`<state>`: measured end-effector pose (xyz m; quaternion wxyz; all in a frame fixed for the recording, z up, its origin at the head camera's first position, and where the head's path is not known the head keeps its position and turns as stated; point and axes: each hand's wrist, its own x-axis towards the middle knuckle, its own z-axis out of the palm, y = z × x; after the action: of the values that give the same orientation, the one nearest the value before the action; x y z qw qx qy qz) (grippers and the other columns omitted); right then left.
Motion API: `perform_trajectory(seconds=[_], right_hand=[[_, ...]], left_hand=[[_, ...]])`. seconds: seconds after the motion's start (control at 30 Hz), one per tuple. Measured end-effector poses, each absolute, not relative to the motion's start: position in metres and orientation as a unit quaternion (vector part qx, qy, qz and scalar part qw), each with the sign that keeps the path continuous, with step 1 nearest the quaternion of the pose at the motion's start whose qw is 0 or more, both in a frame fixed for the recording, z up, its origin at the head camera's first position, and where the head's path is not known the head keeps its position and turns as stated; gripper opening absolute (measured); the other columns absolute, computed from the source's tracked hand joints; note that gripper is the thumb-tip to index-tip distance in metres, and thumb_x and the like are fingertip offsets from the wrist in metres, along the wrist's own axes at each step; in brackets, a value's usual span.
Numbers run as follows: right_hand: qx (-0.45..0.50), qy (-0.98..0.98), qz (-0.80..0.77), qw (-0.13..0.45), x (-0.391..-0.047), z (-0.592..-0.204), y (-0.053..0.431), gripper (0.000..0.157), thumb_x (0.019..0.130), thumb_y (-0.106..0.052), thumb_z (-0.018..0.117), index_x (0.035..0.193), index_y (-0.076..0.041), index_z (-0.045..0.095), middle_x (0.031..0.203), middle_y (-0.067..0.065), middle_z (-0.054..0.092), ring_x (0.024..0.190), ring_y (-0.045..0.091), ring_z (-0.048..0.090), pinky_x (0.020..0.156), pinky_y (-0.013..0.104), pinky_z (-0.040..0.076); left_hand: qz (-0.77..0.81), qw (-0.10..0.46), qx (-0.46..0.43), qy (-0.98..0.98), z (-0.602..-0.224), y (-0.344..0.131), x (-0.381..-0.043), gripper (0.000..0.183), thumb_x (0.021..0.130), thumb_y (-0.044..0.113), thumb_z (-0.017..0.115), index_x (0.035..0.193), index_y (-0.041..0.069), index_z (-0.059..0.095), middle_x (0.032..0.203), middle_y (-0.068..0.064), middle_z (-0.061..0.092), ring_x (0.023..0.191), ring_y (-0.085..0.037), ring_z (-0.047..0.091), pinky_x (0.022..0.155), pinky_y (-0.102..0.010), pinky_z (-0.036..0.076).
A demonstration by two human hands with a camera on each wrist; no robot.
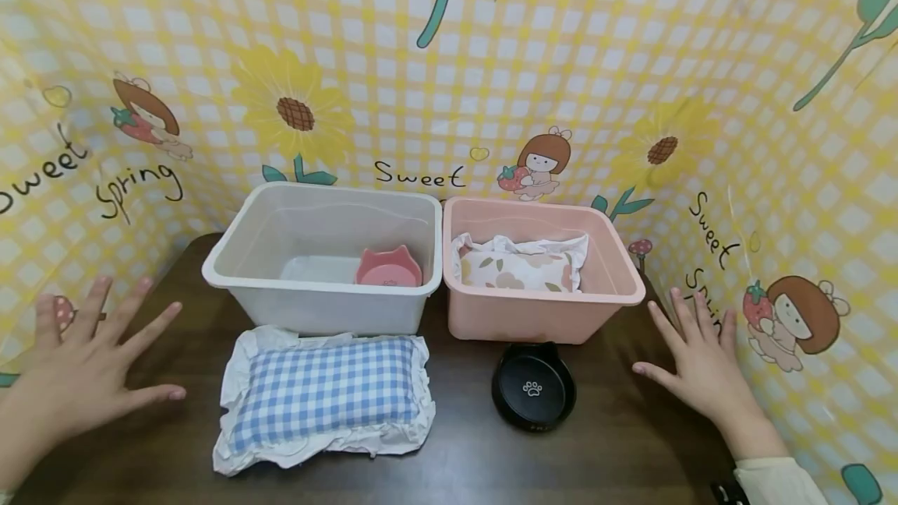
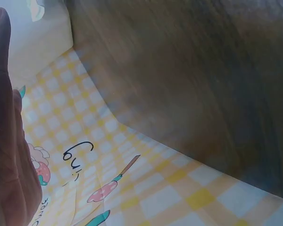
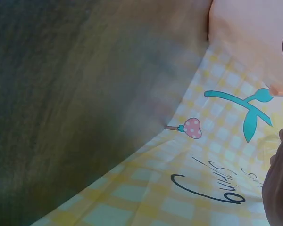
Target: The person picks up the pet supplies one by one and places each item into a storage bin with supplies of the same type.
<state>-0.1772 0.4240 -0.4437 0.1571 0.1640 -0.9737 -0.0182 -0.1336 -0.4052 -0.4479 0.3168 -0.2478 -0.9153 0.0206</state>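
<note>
Left hand (image 1: 91, 361) and right hand (image 1: 704, 361) are held apart, fingers spread, nothing grasped. On the bench (image 1: 463, 458) between are laid a checked pillow (image 1: 326, 392), long axis left-to-right, and a black bowl (image 1: 535, 392), eared side toward the pink bin (image 1: 526, 318). A pink bowl (image 1: 389, 267) is contained in the white bin (image 1: 326, 309), a floral pillow (image 1: 519, 270) in the pink bin.

Crinkled cloth checked pillow (image 1: 330, 388), smooth plastic white tub (image 1: 330, 309), tabletop (image 1: 466, 450) — wood-grained, faintly glossy
</note>
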Motion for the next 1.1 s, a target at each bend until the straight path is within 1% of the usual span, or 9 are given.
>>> perform_trajectory(seconds=[0.13, 0.23, 0.3, 0.43, 0.53, 0.63, 0.7, 0.87, 1.1], right_hand=[[0.161, -0.974, -0.013, 0.158, -0.18, -0.441, 0.424, 0.11, 0.084, -0.067, 0.072, 0.166, -0.028, 0.01, 0.172, 0.007, -0.013, 0.156, 0.038, -0.018, 0.113, 0.069, -0.022], [0.16, -0.974, -0.013, 0.163, -0.182, -0.44, 0.424, 0.11, 0.084, -0.068, 0.071, 0.166, -0.028, 0.009, 0.172, 0.007, -0.014, 0.156, 0.042, -0.015, 0.114, 0.069, -0.022], [0.162, -0.973, -0.008, 0.167, -0.183, -0.439, 0.424, 0.11, 0.084, -0.067, 0.071, 0.166, -0.027, 0.011, 0.172, 0.007, -0.013, 0.156, 0.045, -0.011, 0.114, 0.069, -0.022], [0.161, -0.971, 0.005, 0.176, -0.184, -0.437, 0.425, 0.11, 0.083, -0.067, 0.073, 0.166, -0.025, 0.014, 0.172, 0.008, -0.011, 0.155, 0.047, -0.008, 0.114, 0.069, -0.021], [0.155, -0.972, 0.01, 0.176, -0.184, -0.437, 0.426, 0.111, 0.083, -0.067, 0.073, 0.166, -0.025, 0.013, 0.172, 0.008, -0.011, 0.156, 0.046, -0.009, 0.115, 0.068, -0.021], [0.149, -0.973, 0.017, 0.177, -0.184, -0.436, 0.428, 0.112, 0.082, -0.066, 0.074, 0.166, -0.026, 0.012, 0.172, 0.007, -0.012, 0.156, 0.045, -0.01, 0.115, 0.067, -0.022], [0.146, -0.973, 0.024, 0.179, -0.185, -0.436, 0.429, 0.111, 0.083, -0.065, 0.074, 0.166, -0.026, 0.012, 0.172, 0.007, -0.012, 0.156, 0.045, -0.01, 0.115, 0.068, -0.021], [0.147, -0.97, 0.048, 0.187, -0.187, -0.432, 0.431, 0.113, 0.083, -0.062, 0.076, 0.166, -0.024, 0.011, 0.172, 0.01, -0.009, 0.155, 0.047, -0.008, 0.114, 0.07, -0.02], [0.14, -0.968, 0.09, 0.187, -0.186, -0.427, 0.432, 0.113, 0.085, -0.056, 0.078, 0.166, -0.022, 0.007, 0.172, 0.012, -0.008, 0.156, 0.046, -0.008, 0.116, 0.069, -0.018]], left_hand=[[0.016, 0.337, -0.257, -0.905, -0.447, -0.405, -0.133, 0.123, 0.06, 0.103, 0.043, 0.162, 0.036, 0.028, 0.173, -0.008, 0.009, 0.157, -0.041, -0.006, 0.113, -0.074, -0.012], [0.032, 0.312, -0.239, -0.919, -0.448, -0.409, -0.132, 0.124, 0.059, 0.103, 0.044, 0.163, 0.039, 0.021, 0.173, -0.01, 0.005, 0.156, -0.044, -0.008, 0.112, -0.076, -0.012], [0.05, 0.275, -0.217, -0.935, -0.447, -0.412, -0.131, 0.126, 0.058, 0.102, 0.047, 0.163, 0.043, 0.011, 0.173, -0.012, 0.0, 0.155, -0.047, -0.011, 0.111, -0.078, -0.012], [0.072, 0.215, -0.181, -0.957, -0.446, -0.415, -0.129, 0.13, 0.059, 0.098, 0.058, 0.162, 0.048, -0.003, 0.172, -0.01, -0.011, 0.153, -0.046, -0.019, 0.111, -0.076, -0.016], [0.079, 0.203, -0.178, -0.959, -0.446, -0.414, -0.129, 0.132, 0.058, 0.095, 0.062, 0.162, 0.047, -0.003, 0.172, -0.011, -0.013, 0.153, -0.047, -0.021, 0.111, -0.076, -0.016], [0.074, 0.222, -0.194, -0.953, -0.447, -0.413, -0.129, 0.132, 0.057, 0.097, 0.059, 0.163, 0.044, 0.002, 0.172, -0.013, -0.009, 0.153, -0.048, -0.017, 0.111, -0.077, -0.014], [0.072, 0.221, -0.191, -0.954, -0.447, -0.413, -0.127, 0.131, 0.058, 0.097, 0.059, 0.162, 0.045, -0.001, 0.172, -0.012, -0.01, 0.153, -0.047, -0.018, 0.111, -0.077, -0.015], [0.069, 0.183, -0.163, -0.967, -0.444, -0.413, -0.123, 0.129, 0.064, 0.092, 0.064, 0.161, 0.047, -0.008, 0.171, -0.009, -0.017, 0.152, -0.043, -0.026, 0.111, -0.074, -0.02], [0.044, 0.144, -0.123, -0.981, -0.447, -0.416, -0.118, 0.125, 0.072, 0.082, 0.069, 0.163, 0.04, -0.005, 0.17, -0.004, -0.023, 0.151, -0.04, -0.03, 0.107, -0.071, -0.029]])
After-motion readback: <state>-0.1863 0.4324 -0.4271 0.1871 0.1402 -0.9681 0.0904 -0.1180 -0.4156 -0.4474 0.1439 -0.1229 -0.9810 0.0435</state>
